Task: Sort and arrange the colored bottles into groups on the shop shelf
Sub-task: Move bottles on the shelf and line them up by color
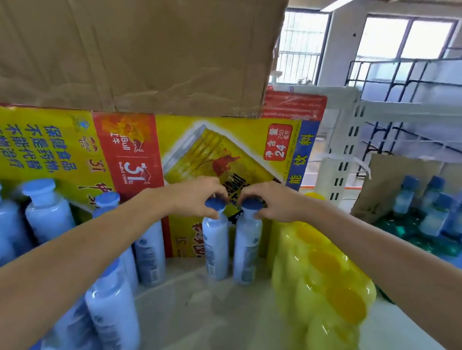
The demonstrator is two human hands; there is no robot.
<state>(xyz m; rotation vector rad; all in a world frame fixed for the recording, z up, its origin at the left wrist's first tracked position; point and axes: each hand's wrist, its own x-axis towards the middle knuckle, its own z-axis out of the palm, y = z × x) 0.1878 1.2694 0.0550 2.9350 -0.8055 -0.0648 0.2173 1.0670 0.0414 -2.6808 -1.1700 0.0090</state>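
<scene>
White bottles (110, 311) stand nearest; before the yellow carton (208, 154), left hand (195, 197) and right hand (278, 205) each hold one blue cap (213, 204) in a pinching grip; set both upright, together.

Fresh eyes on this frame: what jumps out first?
Dead centre, the left hand and right hand each pinch the blue cap of a white bottle, left bottle and right bottle upright side by side. Behind them looms a yellow-and-red Red Bull carton under a brown cardboard flap. A wrapped pack of yellow bottles lies at right, a row of white bottles at left.
</scene>
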